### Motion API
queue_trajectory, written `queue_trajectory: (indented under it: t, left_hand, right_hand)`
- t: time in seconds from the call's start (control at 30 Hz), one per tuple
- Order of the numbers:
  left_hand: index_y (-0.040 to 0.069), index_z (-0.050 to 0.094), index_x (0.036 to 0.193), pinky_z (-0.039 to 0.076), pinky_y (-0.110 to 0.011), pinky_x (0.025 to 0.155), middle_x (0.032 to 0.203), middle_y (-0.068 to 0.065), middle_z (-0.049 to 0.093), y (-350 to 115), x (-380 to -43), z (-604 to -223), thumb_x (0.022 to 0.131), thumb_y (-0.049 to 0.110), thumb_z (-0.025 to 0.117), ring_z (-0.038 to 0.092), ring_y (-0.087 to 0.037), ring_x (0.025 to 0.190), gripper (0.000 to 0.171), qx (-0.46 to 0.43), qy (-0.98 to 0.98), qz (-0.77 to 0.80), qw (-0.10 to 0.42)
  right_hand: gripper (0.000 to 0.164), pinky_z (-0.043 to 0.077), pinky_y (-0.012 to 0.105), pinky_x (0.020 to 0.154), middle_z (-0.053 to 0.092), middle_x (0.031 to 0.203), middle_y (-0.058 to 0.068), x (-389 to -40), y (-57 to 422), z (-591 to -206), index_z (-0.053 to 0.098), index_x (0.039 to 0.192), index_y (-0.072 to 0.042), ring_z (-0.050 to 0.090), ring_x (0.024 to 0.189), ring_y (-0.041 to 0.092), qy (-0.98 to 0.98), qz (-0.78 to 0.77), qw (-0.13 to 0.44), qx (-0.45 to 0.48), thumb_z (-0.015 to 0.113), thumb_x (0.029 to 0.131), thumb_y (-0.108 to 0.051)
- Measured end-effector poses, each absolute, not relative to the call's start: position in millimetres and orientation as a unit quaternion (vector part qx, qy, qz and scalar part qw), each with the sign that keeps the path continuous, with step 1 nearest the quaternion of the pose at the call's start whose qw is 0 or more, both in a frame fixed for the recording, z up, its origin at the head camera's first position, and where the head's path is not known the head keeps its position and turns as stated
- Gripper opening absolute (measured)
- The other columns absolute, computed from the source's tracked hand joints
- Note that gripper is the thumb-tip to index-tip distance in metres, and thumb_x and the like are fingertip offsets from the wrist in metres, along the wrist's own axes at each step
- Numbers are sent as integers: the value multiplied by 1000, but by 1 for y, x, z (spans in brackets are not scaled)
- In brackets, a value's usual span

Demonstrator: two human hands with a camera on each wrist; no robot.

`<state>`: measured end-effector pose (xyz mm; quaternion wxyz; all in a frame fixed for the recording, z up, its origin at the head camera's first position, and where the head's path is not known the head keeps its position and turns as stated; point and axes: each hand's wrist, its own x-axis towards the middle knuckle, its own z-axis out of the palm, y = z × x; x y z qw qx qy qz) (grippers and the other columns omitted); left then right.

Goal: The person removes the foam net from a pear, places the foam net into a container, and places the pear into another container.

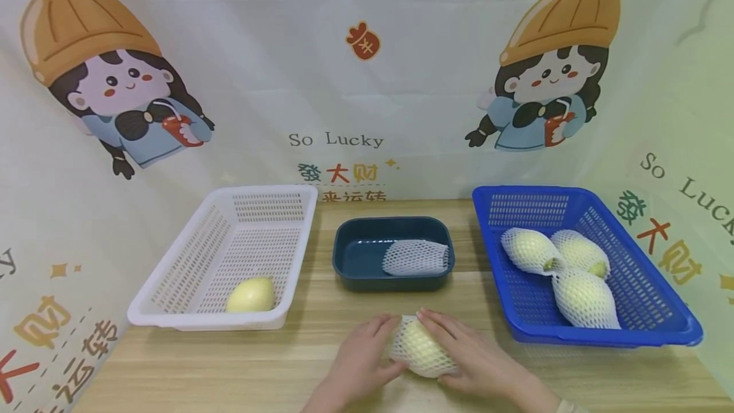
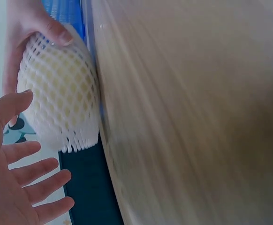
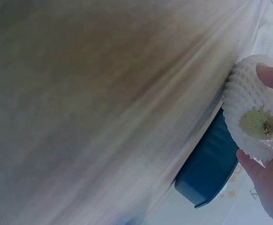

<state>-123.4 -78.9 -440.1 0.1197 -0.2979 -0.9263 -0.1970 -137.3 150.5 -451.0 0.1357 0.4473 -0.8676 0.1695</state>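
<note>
A pale yellow fruit in a white foam net sleeve [image 1: 423, 348] is between both hands at the front of the table. My right hand [image 1: 478, 362] grips its right side, thumb and fingers curved round it. On the other side my left hand [image 1: 364, 355] has its thumb at the net. Its fingers [image 2: 47, 192] look straight and spread in the left wrist view. The right wrist view shows one end of the fruit bare, with a brownish spot [image 3: 265, 125]. Behind the hands, an empty foam net [image 1: 417, 257] lies in the dark blue bin [image 1: 392, 283].
At the left, a white plastic basket [image 1: 209, 320] contains one bare pale yellow fruit [image 1: 251, 295]. A blue basket [image 1: 602, 335] on the right has three netted fruits [image 1: 585, 298]. Printed cloth [image 1: 344, 94] hangs behind the wooden table [image 1: 229, 368].
</note>
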Motion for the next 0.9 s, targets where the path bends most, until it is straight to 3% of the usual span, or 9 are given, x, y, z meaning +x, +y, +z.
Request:
queue_trajectory:
  t: [0.2,0.4,0.63,0.9]
  left_hand:
    - [6,47,123,46,-37,80,116,-11,53,-70,-122,-439,75,37,66,53,-24,101,60,-305,-927,-191,105]
    - [6,47,123,46,-38,80,116,-11,53,-65,-121,-439,75,37,66,52,-24,101,60,-301,-930,-182,104]
    - [6,48,122,44,-37,83,116,-11,52,-64,-121,-439,74,35,68,51,-24,103,60,-304,-927,-186,116]
    - [7,48,122,44,-38,83,117,-10,52,-62,-121,-439,74,35,68,52,-23,103,59,-310,-925,-183,122]
  right_hand:
    - [94,39,45,88,30,139,8,-137,155,-447,22,139,-8,37,118,25,-870,175,131,442,73,65,-35]
    - [85,42,43,85,36,135,8,-136,159,-444,33,136,-8,42,115,23,-858,176,175,449,68,69,-46]
    - [64,45,40,81,48,125,8,-137,158,-444,50,123,-4,48,108,22,-824,171,248,480,68,72,-40]
    - [48,45,34,82,54,119,8,-137,157,-445,58,114,-6,51,106,23,-809,164,271,495,66,76,-35]
